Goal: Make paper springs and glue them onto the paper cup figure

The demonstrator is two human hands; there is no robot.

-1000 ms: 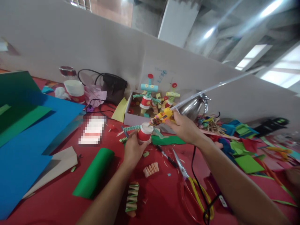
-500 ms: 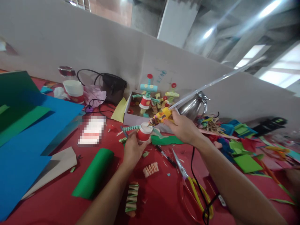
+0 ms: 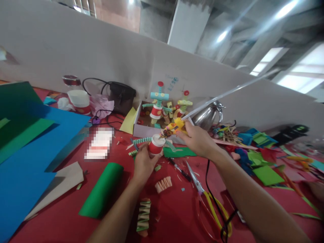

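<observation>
My left hand [image 3: 146,162] is closed round a small red and white paper cup [image 3: 156,145], its pale bottom facing up. Folded paper strips [image 3: 142,140] stick out from the cup on both sides like arms. In my right hand [image 3: 196,135] is a yellow hot glue gun [image 3: 177,125], with a long clear glue stick [image 3: 217,98] rising from its back. The gun's nozzle is at the pale top of the cup; whether it touches I cannot tell. Below the cup lie a pinkish folded paper strip [image 3: 163,184] and a green and tan one [image 3: 143,217].
Scissors [image 3: 202,192] and a pen [image 3: 181,170] lie near my right forearm, where the gun's black cord hangs. Behind, a box [image 3: 145,131] holds paper-cup figures beside a metal jug [image 3: 207,114]. Blue sheets [image 3: 63,118] and a green roll [image 3: 102,190] are on the left.
The glue gun's nozzle has come down and slightly left, closer to the top of the cup. My left hand keeps its hold on the cup. The view has shifted slightly.
</observation>
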